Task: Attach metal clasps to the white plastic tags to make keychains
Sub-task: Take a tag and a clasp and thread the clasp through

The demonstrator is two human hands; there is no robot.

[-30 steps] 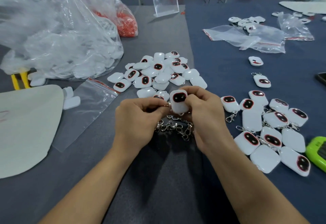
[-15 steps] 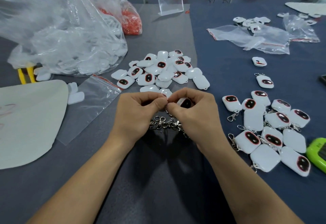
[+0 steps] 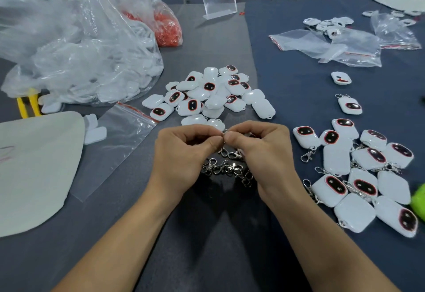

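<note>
My left hand (image 3: 184, 156) and my right hand (image 3: 264, 153) meet fingertip to fingertip over the table's middle, both pinching a small metal clasp (image 3: 225, 132). The white tag in my right hand is almost wholly hidden by its fingers. A heap of loose metal clasps (image 3: 226, 167) lies just below and between my hands. Behind them sits a pile of bare white plastic tags (image 3: 207, 94) with dark, red-rimmed windows. To the right lies a group of tags with clasps on them (image 3: 358, 172).
A big clear bag of white parts (image 3: 76, 54) fills the left back, with a bag of red pieces (image 3: 165, 29) behind it. An empty zip bag (image 3: 119, 135) and a white sheet (image 3: 34, 169) lie left. More zip bags (image 3: 326, 45) and a green object (image 3: 418, 199) are right.
The white tag that was held up in plain view has dropped into my right hand's curled fingers. Both hands closed together, and the fingertips now meet on the clasp.
</note>
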